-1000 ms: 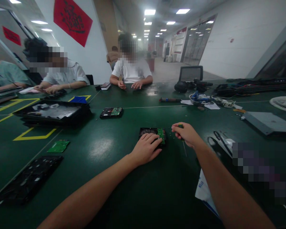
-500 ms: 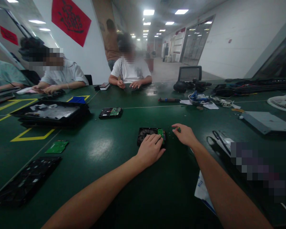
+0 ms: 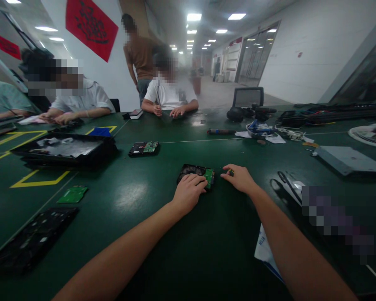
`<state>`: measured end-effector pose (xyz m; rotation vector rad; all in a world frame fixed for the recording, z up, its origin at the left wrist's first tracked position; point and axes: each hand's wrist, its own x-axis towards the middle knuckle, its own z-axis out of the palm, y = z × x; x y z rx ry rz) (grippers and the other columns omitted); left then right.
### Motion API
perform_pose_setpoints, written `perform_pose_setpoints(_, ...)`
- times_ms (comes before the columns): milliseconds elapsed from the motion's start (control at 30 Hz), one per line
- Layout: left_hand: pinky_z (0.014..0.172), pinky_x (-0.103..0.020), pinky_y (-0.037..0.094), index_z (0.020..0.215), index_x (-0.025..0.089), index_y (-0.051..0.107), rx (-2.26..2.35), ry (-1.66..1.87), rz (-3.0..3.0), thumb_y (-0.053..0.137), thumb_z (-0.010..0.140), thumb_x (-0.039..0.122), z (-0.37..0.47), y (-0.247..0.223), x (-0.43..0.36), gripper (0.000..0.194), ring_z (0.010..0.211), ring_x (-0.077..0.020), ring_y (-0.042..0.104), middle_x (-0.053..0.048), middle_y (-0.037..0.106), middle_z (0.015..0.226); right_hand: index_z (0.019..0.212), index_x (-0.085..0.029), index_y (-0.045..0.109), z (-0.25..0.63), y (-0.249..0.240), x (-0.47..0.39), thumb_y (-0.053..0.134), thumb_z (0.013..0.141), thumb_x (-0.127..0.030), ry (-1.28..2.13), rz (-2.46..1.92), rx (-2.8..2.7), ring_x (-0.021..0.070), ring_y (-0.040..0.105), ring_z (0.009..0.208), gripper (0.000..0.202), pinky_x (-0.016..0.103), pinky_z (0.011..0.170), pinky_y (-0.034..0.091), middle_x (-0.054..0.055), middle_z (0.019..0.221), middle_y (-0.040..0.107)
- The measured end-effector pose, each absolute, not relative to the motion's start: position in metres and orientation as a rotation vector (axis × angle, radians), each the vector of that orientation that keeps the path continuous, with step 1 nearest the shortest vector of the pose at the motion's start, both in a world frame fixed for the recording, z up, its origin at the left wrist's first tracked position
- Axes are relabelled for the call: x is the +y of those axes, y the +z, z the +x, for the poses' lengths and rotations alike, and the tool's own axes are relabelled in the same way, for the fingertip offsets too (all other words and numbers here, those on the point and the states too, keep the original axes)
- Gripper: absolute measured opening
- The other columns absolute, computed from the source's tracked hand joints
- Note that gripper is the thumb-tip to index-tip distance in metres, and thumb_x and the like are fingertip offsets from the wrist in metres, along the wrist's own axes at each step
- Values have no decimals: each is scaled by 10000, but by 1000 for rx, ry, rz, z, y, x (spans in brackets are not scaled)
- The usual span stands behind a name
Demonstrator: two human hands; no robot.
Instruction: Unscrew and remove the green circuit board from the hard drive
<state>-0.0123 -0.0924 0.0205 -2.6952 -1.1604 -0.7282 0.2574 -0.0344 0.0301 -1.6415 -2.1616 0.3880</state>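
A black hard drive (image 3: 191, 170) with a green circuit board on its right part lies on the green table in front of me. My left hand (image 3: 189, 190) grips the drive from the near side, with fingers laid over its top and the thumb hidden. To the right of the drive, apart from it, my right hand (image 3: 238, 179) is closed with fingers curled. A small yellow-green bit shows between those fingers, too small to name. Another hard drive (image 3: 143, 148) lies farther off to the left.
Left: a black tray (image 3: 62, 146), a loose green circuit board (image 3: 72, 194) and a black panel (image 3: 34, 238). Right: a grey metal box (image 3: 352, 159) and a bowl of blue bits (image 3: 260, 129). A screwdriver-like tool (image 3: 221, 131) lies farther back. Co-workers sit across the table.
My left hand has shifted slightly left, and the hard drive has turned a little with it. My right hand has moved slightly left. A person in the background has stepped left.
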Motion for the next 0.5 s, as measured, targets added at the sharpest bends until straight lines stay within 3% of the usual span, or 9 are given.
perform_pose_setpoints(100,1009,-442,473,1241,224,684,-1197,-744,-2698,594,984,211,-22,20,-89,272,1205,-257,622,-71,691,1332,1270,-215,662,247,27,-34,581,967,-496,258,-1729,-2149,235,684,942,422,344,832,483,81,1035,735)
perform_pose_setpoints(233,1057,-463,466,1228,194,678,-1218,-788,-2713,602,988,363,-25,23,-94,304,1226,-278,606,-94,679,1336,1358,-251,616,235,24,-33,524,978,-566,91,-1804,-2184,254,671,928,502,356,750,473,132,1223,658)
perform_pose_setpoints(500,992,-463,497,1159,215,671,-1458,-942,-2589,560,990,416,-31,28,-87,285,1141,-285,601,-107,681,1187,1025,-233,711,243,24,-31,519,1008,-348,121,-1694,-2222,206,637,928,224,324,786,463,72,1066,679)
